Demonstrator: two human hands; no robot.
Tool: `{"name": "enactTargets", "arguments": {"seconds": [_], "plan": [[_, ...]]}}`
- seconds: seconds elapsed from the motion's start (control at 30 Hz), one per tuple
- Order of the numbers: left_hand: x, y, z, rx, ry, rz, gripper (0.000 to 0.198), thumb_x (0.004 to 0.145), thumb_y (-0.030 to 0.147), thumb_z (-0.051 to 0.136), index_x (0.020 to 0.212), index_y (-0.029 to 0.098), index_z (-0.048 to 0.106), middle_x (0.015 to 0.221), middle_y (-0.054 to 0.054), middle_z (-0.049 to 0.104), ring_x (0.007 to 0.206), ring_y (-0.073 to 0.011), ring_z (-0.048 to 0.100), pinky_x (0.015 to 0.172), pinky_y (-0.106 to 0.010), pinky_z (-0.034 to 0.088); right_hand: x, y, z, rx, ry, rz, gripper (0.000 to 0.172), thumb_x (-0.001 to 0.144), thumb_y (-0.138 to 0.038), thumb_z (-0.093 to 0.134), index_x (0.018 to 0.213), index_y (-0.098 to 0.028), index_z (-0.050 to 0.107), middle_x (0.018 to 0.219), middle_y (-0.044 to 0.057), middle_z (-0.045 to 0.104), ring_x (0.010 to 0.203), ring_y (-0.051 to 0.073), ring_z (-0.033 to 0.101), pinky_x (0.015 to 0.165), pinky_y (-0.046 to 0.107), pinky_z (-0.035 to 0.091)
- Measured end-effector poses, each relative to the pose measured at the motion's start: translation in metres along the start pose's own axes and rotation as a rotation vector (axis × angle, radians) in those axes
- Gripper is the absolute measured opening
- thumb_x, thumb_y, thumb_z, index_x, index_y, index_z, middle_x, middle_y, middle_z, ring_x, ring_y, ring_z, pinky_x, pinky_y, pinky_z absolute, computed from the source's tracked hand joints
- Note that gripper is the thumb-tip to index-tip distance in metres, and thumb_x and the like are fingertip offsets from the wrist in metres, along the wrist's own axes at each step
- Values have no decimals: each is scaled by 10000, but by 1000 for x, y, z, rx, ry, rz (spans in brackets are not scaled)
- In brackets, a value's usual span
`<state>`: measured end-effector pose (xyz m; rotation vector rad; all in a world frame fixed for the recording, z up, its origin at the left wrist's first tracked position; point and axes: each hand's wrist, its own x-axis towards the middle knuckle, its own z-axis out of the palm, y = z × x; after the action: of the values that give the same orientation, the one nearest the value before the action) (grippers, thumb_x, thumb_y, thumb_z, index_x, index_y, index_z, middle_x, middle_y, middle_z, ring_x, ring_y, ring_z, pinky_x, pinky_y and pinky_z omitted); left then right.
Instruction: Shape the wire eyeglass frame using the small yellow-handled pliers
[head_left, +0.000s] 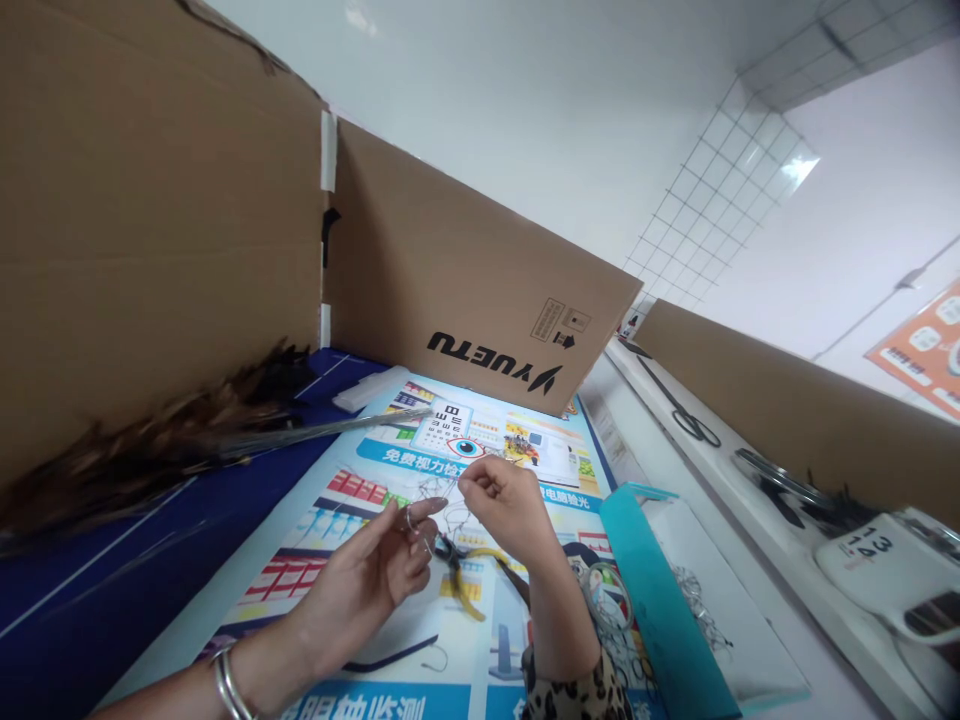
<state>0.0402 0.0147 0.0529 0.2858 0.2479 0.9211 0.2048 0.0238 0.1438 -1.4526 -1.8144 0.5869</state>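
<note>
My left hand, with a silver bangle at the wrist, is over the printed sheet. Its thumb and index finger close on a fine strand of wire that is hard to see. To its right, my right hand pinches the wire's other side between thumb and fingertips. A thin, looped wire shape shows just beyond the fingers; whether it joins the held wire I cannot tell. Under the hands lie pliers with yellow handles, partly hidden by my right hand.
Brown feathers lie at left beside a cardboard wall. A teal box holds tangled wire. Left of it is a clear tape roll. Scissors and a white object marked 13 14 rest on the right ledge.
</note>
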Motion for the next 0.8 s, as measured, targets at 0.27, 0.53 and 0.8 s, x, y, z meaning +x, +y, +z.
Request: {"name": "enactTargets", "arguments": {"seconds": [0.27,0.53,0.8], "plan": [[0,-2,-3,-34,-14,-26,344,872,369,688,1071,88,698,723,-16,609,556,-105,533,514,-220,432,-1,-2,0,22,-3,5,100,809,-202,569,746,-208,646,646,-45,585,574,92,525,534,186,383],[0,-4,-4,-34,-37,-56,331,890,404,657,1053,119,698,731,-20,624,545,-104,528,510,-223,418,-1,0,3,6,-7,-3,105,807,-195,568,761,-209,662,661,-45,600,595,94,540,557,191,395],[-2,-4,-4,-10,-13,-56,369,858,395,698,1077,98,709,745,-30,654,562,-102,550,523,-218,442,0,2,5,1,-22,1,100,814,-207,573,771,-202,664,658,-49,599,582,86,526,548,180,384]]}}
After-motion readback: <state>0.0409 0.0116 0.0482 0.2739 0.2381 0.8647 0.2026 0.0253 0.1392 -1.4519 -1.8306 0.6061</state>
